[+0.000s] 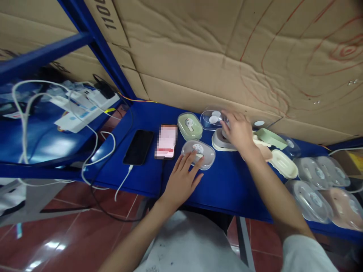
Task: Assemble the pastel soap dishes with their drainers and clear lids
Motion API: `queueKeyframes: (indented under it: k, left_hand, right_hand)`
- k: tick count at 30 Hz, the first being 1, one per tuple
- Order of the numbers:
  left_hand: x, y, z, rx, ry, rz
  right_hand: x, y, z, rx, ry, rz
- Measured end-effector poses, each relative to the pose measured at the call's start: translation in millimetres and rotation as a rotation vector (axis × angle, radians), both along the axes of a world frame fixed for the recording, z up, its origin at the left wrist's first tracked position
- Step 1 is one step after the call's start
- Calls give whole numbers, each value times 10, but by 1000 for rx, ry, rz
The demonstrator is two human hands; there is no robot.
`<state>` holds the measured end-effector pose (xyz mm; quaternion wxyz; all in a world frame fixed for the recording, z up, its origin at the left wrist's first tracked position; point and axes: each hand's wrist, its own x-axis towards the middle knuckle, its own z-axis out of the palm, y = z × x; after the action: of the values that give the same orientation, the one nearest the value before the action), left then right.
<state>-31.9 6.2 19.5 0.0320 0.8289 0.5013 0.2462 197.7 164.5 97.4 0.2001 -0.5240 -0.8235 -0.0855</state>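
My left hand (184, 177) lies with its fingers spread on the near edge of a grey oval box (208, 158) with a clear lid and a round label. Farther right, my right hand (239, 132) reaches over the table, thumb and fingers apart, beside a clear plastic lid (205, 118) with white round stickers. Below that hand sits a grey box part (221, 140) on a cream base, partly hidden by the fingers. A closed green box (189, 126) with a clear lid stands behind my left hand.
Left of the boxes lie a lit phone (166, 139) and a dark phone (138, 147). A cream tray (284, 164) and a green tray (272, 138) sit right of my right arm, with several lidded boxes (312, 200) beyond. Cardboard (198, 56) walls the back; a power strip (85, 113) lies left.
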Motion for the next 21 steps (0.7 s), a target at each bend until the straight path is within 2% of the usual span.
queueKeyframes:
  k: [2, 5, 9, 12, 15, 17, 19, 21]
  left_hand:
    - [-42, 79, -27, 11, -5, 25]
    - [-86, 196, -51, 6, -28, 45]
    - [-86, 337, -44, -14, -44, 53]
    - [-66, 418, -32, -35, -44, 45]
    - [-56, 426, 2, -69, -85, -9]
    - [-53, 354, 56, -83, -198, -33]
    - [-42, 213, 127, -131, -432, -40]
    - [-16, 32, 180, -259, -762, -74]
  right_hand:
    - [-54, 363, -36, 1, -19, 0]
    - [-145, 653, -175, 22, -25, 1]
    - [-186, 764, -281, 83, -7, 17]
    - [-160, 754, -229, 123, -2, 55]
    - [-104, 577, -96, 181, 8, 79]
    - [-52, 296, -13, 242, 13, 129]
    - [4, -128, 17, 317, 17, 212]
    - [49, -643, -35, 375, 31, 288]
